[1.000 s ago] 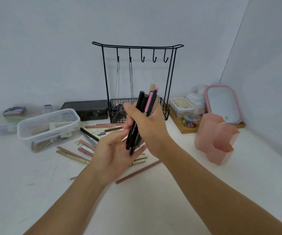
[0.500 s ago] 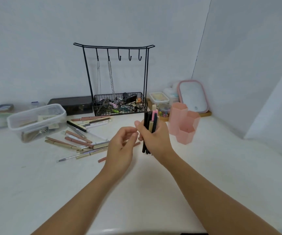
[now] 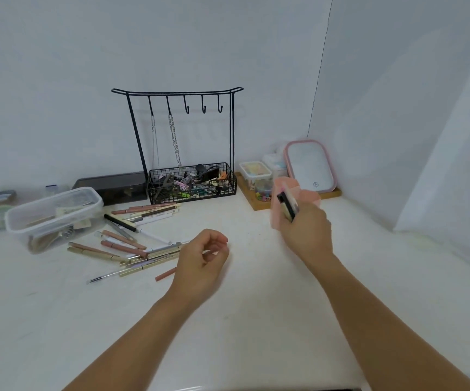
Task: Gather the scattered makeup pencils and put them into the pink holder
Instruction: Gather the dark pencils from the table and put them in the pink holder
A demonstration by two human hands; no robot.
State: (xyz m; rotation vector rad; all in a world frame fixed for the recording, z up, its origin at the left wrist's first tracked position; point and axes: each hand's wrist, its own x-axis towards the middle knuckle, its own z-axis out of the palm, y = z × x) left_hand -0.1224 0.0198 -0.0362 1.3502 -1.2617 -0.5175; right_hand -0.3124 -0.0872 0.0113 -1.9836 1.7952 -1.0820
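Right hand [image 3: 305, 234] grips pencil bundle [image 3: 287, 206] before pink holder [image 3: 310, 196] (blurred); left hand [image 3: 202, 259], fingers loosely curled and empty, near scattered pencils [image 3: 132, 249].

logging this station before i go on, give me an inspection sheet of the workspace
surface: white tabletop, bare in front.
job's things: pink holder upright at right, partly hidden; bundle of makeup pencils in front of it; scattered makeup pencils lying at left.
clutter: clear plastic box, black case, wire basket stand with two chains, wooden tray of small tubs, pink-rimmed mirror.
grippers: right hand closed on the bundle; left hand loosely curled, holding nothing visible.
cables: nothing seen.
surroundings: white backdrop walls.
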